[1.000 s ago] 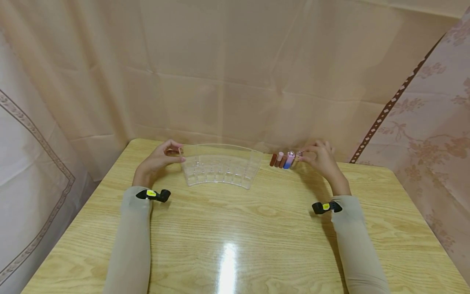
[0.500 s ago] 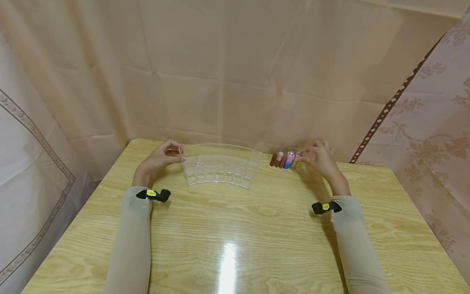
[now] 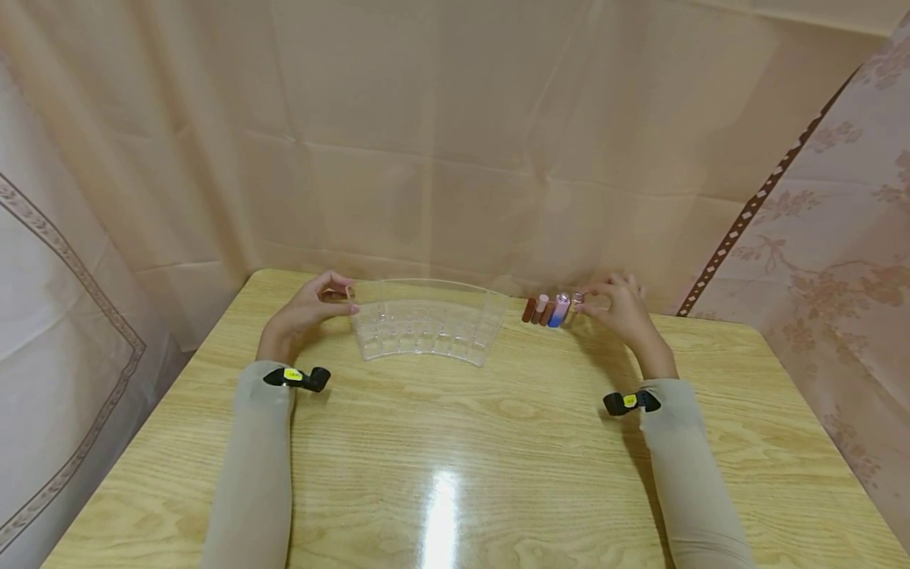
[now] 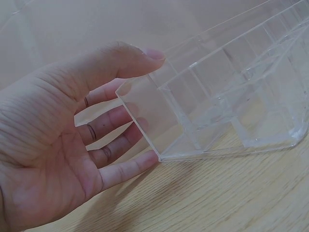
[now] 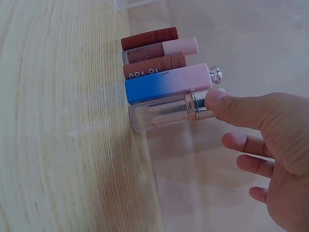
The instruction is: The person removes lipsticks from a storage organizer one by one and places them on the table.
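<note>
A clear plastic cosmetics organizer (image 3: 426,340) with several small compartments stands at the back of the table. My left hand (image 3: 306,307) grips its left end; in the left wrist view the thumb (image 4: 140,60) lies over the top edge and the fingers are behind the wall. To the right, several lip products stand upright in a row. My right hand (image 3: 626,310) pinches the shiny cap of the rightmost one, a clear lip gloss tube (image 5: 166,113), whose base is on the table. Beside it is a blue-to-pink lipstick (image 5: 166,83) with a silver knob.
Farther along the row stand a brown tube (image 5: 153,65), a pink-capped lip gloss (image 5: 181,46) and a dark red tube (image 5: 149,37). The wooden table (image 3: 455,442) ends just behind these, where a beige curtain (image 3: 426,158) hangs.
</note>
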`<control>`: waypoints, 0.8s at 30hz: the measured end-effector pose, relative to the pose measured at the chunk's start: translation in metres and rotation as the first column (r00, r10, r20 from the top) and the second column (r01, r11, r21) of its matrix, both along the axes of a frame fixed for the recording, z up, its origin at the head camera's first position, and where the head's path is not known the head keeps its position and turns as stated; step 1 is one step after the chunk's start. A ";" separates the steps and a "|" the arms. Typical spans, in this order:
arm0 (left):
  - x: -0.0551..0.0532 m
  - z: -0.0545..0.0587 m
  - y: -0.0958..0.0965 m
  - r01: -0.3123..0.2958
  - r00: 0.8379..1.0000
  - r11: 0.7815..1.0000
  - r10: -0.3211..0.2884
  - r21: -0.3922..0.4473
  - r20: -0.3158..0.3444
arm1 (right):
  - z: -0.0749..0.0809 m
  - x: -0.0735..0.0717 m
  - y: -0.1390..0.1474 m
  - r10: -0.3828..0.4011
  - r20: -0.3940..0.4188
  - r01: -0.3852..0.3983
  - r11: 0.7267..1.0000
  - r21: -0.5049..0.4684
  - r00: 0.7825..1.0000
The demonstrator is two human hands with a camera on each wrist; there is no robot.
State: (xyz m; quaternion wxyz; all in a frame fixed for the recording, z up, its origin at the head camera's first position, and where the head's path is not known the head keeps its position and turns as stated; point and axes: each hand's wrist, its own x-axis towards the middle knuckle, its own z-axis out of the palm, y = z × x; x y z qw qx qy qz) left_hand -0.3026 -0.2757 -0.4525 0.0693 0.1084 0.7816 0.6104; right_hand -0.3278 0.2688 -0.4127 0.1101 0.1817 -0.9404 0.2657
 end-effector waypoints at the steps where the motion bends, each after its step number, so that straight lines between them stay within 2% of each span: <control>1: 0.000 0.000 0.000 0.000 1.000 1.000 0.000 -0.003 -0.001 | 0.000 0.000 0.000 0.001 -0.001 -0.001 1.000 0.002 1.000; 13: 0.001 0.001 0.002 -0.007 1.000 1.000 0.007 0.007 0.004 | -0.001 0.001 0.001 -0.007 0.020 0.007 1.000 0.012 1.000; 24: 0.002 0.002 0.001 -0.006 1.000 1.000 0.006 0.008 0.012 | -0.005 -0.001 0.001 0.004 -0.031 -0.004 1.000 0.002 1.000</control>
